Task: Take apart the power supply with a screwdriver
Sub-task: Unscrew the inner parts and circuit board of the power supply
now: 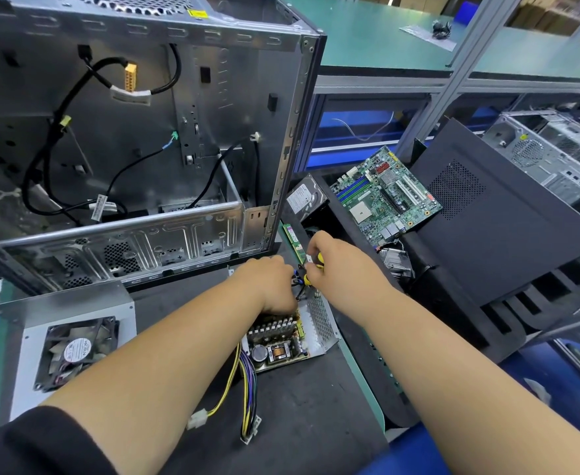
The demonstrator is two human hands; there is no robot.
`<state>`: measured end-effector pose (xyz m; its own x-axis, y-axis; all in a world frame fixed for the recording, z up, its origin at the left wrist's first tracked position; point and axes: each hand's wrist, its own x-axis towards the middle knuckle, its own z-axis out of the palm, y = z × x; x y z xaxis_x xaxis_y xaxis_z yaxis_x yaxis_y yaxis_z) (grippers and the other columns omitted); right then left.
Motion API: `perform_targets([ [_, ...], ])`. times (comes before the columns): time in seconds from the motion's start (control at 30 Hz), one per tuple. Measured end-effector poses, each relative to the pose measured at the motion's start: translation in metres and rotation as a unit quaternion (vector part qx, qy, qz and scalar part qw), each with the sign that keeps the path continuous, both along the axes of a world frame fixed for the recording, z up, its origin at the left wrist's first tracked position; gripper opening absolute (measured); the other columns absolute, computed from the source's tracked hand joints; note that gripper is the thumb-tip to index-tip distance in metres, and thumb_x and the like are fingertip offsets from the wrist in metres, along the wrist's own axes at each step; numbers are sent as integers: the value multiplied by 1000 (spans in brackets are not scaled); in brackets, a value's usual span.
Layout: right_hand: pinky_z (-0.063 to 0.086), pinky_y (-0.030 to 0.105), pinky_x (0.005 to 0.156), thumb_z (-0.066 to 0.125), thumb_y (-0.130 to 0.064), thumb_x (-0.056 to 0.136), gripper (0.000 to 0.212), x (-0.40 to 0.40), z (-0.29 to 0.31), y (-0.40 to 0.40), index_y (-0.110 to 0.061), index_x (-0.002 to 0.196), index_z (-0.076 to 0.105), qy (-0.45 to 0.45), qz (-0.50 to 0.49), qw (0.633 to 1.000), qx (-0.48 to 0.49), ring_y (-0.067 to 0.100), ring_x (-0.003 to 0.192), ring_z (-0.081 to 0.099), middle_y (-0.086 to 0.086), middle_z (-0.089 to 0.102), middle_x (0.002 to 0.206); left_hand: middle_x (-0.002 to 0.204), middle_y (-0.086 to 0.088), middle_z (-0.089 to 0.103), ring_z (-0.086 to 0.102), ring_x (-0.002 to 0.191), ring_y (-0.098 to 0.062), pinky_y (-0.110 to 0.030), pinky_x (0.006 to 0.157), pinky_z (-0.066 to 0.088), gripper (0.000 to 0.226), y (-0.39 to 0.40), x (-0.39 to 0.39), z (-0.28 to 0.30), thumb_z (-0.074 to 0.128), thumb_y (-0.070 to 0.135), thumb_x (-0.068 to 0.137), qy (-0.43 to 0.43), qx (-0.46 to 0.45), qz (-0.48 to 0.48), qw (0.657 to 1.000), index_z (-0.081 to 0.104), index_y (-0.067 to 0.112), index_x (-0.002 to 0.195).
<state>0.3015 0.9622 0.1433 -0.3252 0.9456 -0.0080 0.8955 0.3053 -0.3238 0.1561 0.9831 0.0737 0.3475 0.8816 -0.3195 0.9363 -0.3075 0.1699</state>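
The opened power supply lies on the dark mat at centre, its circuit board and heatsinks exposed. Its separated cover with the black fan lies at the lower left. My left hand rests curled on the far end of the power supply, gripping it near the wires. My right hand grips a yellow-handled screwdriver, held at the supply's far edge beside my left hand. The tip is hidden. A bundle of yellow, purple and black cables runs from the board toward me.
An emptied computer case stands open directly behind the power supply. To the right lie a hard drive, a green motherboard, a RAM stick and a black side panel. More cases sit at the far right.
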Motion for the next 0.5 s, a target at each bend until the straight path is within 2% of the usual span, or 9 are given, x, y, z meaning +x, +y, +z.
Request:
perform_targets([
  [0.07,27,27,51,59,-23,93,15,0,1,0,-17,104,50,8,3,1000,-3,21,75,51,2,57,93,115,-7,50,55,106,-29,-36,75,37,49,0,0,0,56,47,76,0,0,1,1000,56,20,117],
  [0.17,40,35,66,60,-19,89,12,0,2,0,-15,100,56,-1,14,1000,-11,24,86,53,5,58,102,115,-7,50,54,106,-29,-35,75,36,44,-1,0,1,56,44,77,-1,-5,6,1000,56,20,114],
  [0.23,44,37,71,60,-22,88,13,0,2,-1,-14,99,58,-18,19,1000,-7,25,89,55,5,58,101,116,-7,49,54,107,-29,-35,75,36,45,-1,0,2,56,44,78,-1,-8,8,1000,56,21,115],
  [0.3,46,38,69,58,-33,91,20,0,1,-3,-15,97,56,-55,20,998,22,27,86,57,3,59,94,117,-6,49,54,107,-29,-36,76,37,48,0,1,4,56,45,78,-1,-11,11,1000,55,23,121],
  [0.4,40,35,60,51,-55,95,39,1,1,-3,-16,93,56,-90,3,994,56,25,75,54,-1,56,79,118,-5,49,53,108,-29,-36,77,38,57,-1,1,5,55,44,77,-5,-24,18,1000,50,27,131],
  [0.5,30,34,59,51,-45,99,31,-1,0,-1,-14,99,57,-60,-6,998,29,24,72,48,-2,49,74,120,-6,49,53,110,-28,-35,78,37,55,-2,0,5,55,44,78,2,-15,12,1000,51,21,128],
])
